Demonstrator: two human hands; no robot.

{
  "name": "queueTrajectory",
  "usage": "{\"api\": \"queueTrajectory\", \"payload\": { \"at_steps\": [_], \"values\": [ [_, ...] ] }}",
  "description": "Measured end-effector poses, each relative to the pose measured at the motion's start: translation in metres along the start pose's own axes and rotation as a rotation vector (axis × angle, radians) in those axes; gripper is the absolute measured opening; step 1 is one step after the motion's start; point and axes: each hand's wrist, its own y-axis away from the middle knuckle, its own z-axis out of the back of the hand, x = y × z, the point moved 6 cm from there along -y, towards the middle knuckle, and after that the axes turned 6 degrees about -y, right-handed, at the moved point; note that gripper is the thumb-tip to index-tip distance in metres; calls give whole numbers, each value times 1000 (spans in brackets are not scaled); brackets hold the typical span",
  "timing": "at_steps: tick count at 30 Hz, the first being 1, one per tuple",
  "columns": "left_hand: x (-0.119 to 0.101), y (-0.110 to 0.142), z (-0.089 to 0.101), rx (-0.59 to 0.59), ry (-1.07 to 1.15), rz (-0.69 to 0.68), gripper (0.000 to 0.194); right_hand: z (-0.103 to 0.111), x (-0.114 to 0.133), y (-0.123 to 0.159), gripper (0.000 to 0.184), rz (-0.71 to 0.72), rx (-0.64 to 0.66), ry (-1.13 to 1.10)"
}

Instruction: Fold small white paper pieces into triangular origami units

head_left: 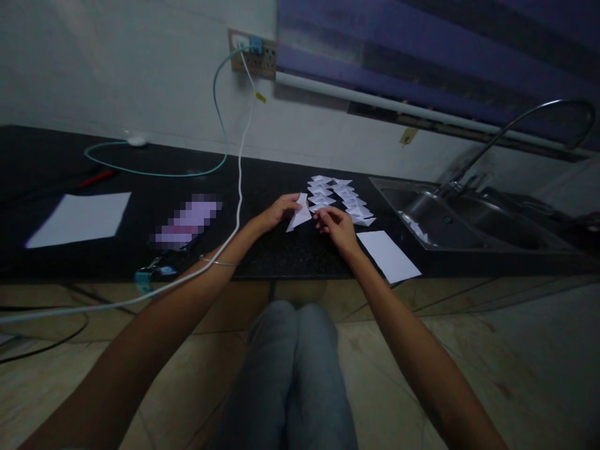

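The left hand (pixel 281 211) pinches a folded paper (pixel 299 214) between thumb and fingers, its pointed end hanging down and towards the body. Just to the right of that paper is the right hand (pixel 338 226), fingers bent and the thumb close to the fingertips; whether it grips anything, I cannot tell. Beyond the right hand, two rows of folded pieces (pixel 351 201) lie on the black counter (pixel 290 259), the nearest ones close to its fingers. A flat white sheet (pixel 389 255) lies just right of the right hand, and the sink (pixel 445 206) is further right. Well to the left of the left hand lies another sheet (pixel 84 215), and a white cable (pixel 240 181) passes across the left forearm
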Motion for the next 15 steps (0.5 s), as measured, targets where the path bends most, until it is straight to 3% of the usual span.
{"api": "queueTrajectory", "payload": {
  "at_steps": [7,10,15],
  "values": [
    [-2,9,-16,217,-223,15,16,-7,1,1,38,-53,102,8],
    [4,11,-14,224,-301,58,18,-6,-2,0,35,-62,119,13],
    [8,12,-8,135,-390,95,18,-7,-1,-1,32,-48,121,-7]
  ]
}}
